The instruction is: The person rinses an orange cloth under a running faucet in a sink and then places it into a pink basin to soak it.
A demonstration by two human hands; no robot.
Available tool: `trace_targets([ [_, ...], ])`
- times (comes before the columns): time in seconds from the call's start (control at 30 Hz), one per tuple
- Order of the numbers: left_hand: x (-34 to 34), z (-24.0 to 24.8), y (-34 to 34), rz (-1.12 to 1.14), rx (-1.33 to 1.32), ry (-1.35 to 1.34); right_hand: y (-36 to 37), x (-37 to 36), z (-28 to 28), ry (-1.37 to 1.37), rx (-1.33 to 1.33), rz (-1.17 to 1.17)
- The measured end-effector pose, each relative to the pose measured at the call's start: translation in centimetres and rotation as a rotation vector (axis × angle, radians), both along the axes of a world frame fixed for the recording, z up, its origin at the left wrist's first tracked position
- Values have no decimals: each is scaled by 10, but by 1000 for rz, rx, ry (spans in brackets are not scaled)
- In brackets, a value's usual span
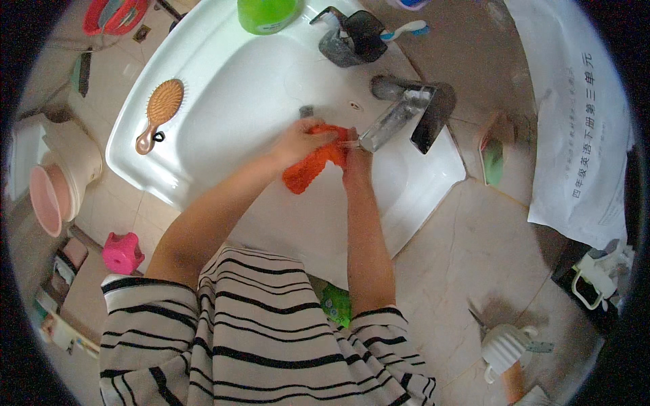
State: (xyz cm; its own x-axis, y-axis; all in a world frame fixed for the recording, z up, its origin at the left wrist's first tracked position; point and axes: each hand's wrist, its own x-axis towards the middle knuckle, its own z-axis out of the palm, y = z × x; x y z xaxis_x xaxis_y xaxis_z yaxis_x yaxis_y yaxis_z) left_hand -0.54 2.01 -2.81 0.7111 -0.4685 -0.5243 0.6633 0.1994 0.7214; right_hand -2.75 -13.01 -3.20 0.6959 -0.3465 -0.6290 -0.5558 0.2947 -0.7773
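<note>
Over the white washbasin (223,128), an orange-red textured cloth (305,174) is bunched between my two hands, right at the mouth of the metal tap (396,125). My left hand (305,141) closes on the cloth's upper left part, and a loose end hangs down below it. At the cloth's right edge, my right hand (353,159) grips it; its fingers are partly hidden by the cloth and the spout. A thin pale streak at the spout looks like water running onto the cloth.
A wooden hairbrush (164,101) lies on the basin's left ledge. Along the far rim stand a green container (267,15) and a dark cup (342,47) beside a toothbrush (406,30). A pink stool (122,253) is at lower left, a white printed sheet (575,122) at right.
</note>
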Motion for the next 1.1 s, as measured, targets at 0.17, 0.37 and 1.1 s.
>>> trace_targets([
  [0.17, -27, 47, -22, 6, 647, -976, -10, -3, -63, -206, 698, -104],
  [0.37, 2, 13, -17, 7, 767, -639, 53, 12, 9, 130, 154, -163],
  [1.1, -41, 30, -34, 49, 347, -930, -15, -14, -35, 79, 367, -126],
])
